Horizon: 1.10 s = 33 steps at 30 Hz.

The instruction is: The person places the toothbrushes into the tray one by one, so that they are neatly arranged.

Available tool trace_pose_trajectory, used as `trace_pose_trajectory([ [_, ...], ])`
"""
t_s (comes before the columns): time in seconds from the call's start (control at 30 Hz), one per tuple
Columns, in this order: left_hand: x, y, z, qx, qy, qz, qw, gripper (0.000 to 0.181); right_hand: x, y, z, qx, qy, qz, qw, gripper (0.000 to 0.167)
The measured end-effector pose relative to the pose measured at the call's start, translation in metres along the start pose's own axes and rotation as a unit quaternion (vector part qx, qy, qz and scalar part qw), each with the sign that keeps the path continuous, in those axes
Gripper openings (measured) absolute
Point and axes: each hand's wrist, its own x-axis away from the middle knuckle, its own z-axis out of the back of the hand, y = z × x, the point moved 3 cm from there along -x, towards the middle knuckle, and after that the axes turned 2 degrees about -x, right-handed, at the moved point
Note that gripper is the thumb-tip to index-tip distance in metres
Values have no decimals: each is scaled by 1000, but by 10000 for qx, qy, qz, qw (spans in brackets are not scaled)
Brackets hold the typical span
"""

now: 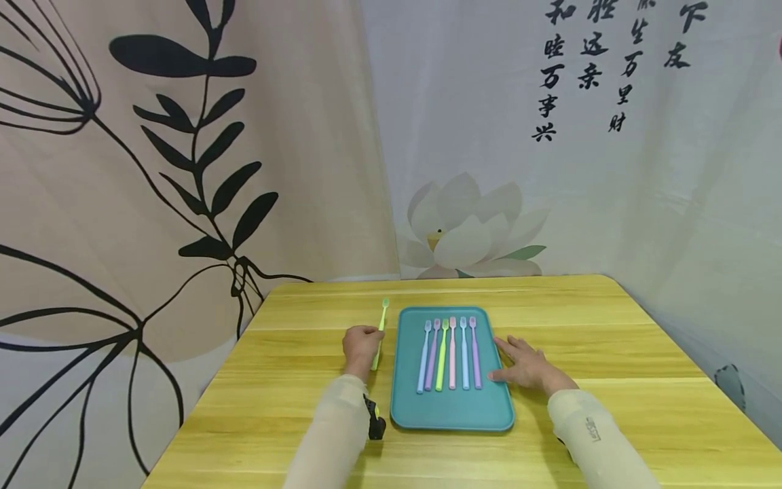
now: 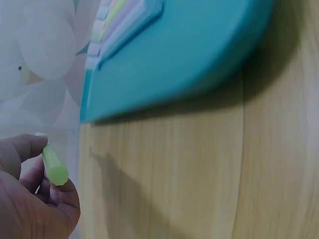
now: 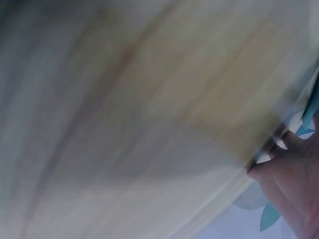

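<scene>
A light green toothbrush [image 1: 381,322] is pinched between the thumb and fingers of my left hand [image 1: 362,348], just left of the blue-green tray [image 1: 452,413]. In the left wrist view the butt of its handle [image 2: 57,174] points toward the camera. My right hand [image 1: 527,365] rests at the tray's right edge with fingers spread, the thumb over the rim. On the tray several toothbrushes lie side by side, heads away from me: blue [image 1: 423,360], purple [image 1: 432,356], green [image 1: 442,353], pink [image 1: 453,353], another blue [image 1: 465,353] and another purple [image 1: 475,353].
The tray lies on a wood-grain table [image 1: 275,407]. Behind the table hangs a printed curtain [image 1: 318,136] with plants, a lotus and writing. The right wrist view is mostly blurred tabletop [image 3: 149,124].
</scene>
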Motion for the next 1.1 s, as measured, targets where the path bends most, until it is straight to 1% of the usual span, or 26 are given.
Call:
trace_pose_trajectory([
  [0.17,7,9,-10,150,-44,-77,9998,17,0,1,-1,25,-17,-11,10000,95],
  [0.27,9,10,-16,125,-43,-112,9998,16,-1,1,-1,21,-25,-21,10000,95],
  [0.4,13,11,-24,65,-68,-67,9999,14,-3,3,-3,5,-51,-56,10000,96],
  [0.6,21,14,-37,-10,-111,-75,9999,12,-4,4,-4,17,-41,-52,10000,96],
  [0.77,29,14,-46,-120,-244,71,9996,12,-3,5,-3,0,-21,-61,10000,95],
  [0.87,33,15,-50,-217,-252,154,9993,11,-3,6,-5,13,-24,-60,10000,95],
  [0.97,36,17,-52,-361,-228,84,9991,11,-3,7,-5,14,26,-30,10000,94],
  [1.1,39,20,-53,-588,-169,-94,9981,8,-3,5,-4,6,24,6,10000,94],
])
